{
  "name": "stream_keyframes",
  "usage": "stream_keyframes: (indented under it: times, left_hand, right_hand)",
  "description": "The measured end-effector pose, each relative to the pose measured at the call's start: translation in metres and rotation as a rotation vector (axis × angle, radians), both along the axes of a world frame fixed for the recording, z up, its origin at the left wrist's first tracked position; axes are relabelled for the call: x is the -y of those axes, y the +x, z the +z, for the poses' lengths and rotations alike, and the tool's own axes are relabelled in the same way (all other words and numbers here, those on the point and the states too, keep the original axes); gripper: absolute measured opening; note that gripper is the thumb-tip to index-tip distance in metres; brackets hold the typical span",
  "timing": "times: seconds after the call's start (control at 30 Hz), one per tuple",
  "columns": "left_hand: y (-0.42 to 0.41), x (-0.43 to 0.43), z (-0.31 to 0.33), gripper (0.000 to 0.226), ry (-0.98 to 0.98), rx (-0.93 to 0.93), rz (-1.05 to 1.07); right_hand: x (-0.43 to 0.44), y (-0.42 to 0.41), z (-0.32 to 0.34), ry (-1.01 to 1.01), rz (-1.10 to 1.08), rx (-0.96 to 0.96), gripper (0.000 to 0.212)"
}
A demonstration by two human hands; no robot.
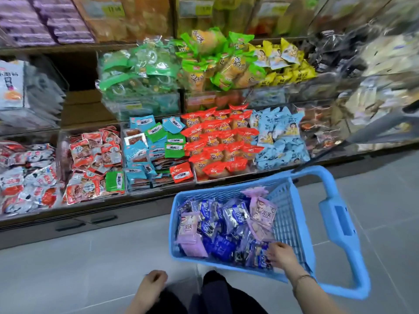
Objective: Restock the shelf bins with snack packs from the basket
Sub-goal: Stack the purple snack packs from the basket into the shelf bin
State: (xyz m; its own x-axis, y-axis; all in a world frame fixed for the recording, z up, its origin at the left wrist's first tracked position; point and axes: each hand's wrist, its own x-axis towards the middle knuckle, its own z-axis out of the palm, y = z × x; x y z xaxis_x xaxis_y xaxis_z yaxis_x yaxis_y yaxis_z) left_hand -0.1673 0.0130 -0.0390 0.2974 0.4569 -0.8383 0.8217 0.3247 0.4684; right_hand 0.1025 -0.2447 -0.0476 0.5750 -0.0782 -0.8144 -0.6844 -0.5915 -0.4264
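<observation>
Head camera: a person faces the stocked shelf bins (136,191), with a blue basket (301,225) on the grey floor in front of them. The right hand (280,254) reaches into the basket's near corner, fingers slightly spread and bent onto the blue snack packs (217,245); whether they pinch one cannot be told. The left hand (152,284) hangs beside a dark trouser leg (215,291), fingers loosely curled, holding nothing.

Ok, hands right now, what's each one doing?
Left hand: idle on the knee, loosely curled, holding nothing.
Right hand: on blue packs in the basket; grip cannot be told.
</observation>
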Motion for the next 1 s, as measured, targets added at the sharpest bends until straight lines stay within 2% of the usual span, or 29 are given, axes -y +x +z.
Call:
stream_keyframes:
  times: [0.1, 0.23, 0.33, 0.47, 0.6, 0.73, 0.8, 0.87, 1.0]
  left_hand:
    - [0.020, 0.023, -0.018, 0.026, 0.071, -0.081, -0.084]
    - [0.042, 0.030, -0.032, 0.062, 0.204, -0.178, -0.168]
    - [0.054, 0.022, -0.049, 0.079, 0.316, -0.222, -0.300]
    - [0.071, 0.021, -0.066, 0.080, 0.311, -0.204, -0.301]
    - [0.077, 0.029, -0.071, 0.085, 0.279, -0.220, -0.211]
    - [0.074, 0.029, -0.072, 0.088, 0.301, -0.199, -0.231]
    - [0.072, 0.027, -0.073, 0.089, 0.297, -0.191, -0.233]
    - [0.071, 0.028, -0.074, 0.091, 0.287, -0.189, -0.233]
    - [0.072, 0.030, -0.072, 0.093, 0.265, -0.183, -0.203]
  right_hand:
    - [0.008, 0.018, -0.012, 0.054, -0.096, -0.106, 0.010]
    - [0.008, 0.034, -0.035, 0.146, -0.243, -0.203, 0.030]
    - [0.003, 0.045, -0.053, 0.151, -0.264, -0.209, 0.032]
    - [-0.016, 0.060, -0.071, 0.151, -0.313, -0.244, 0.023]
    - [-0.032, 0.069, -0.088, 0.227, -0.492, -0.213, 0.039]
    - [-0.035, 0.069, -0.093, 0.228, -0.441, -0.166, 0.054]
    - [-0.037, 0.071, -0.096, 0.289, -0.459, -0.197, 0.052]
    - [-0.041, 0.075, -0.096, 0.370, -0.509, -0.210, 0.040]
    - [-0.047, 0.078, -0.099, 0.387, -0.505, -0.179, 0.027]
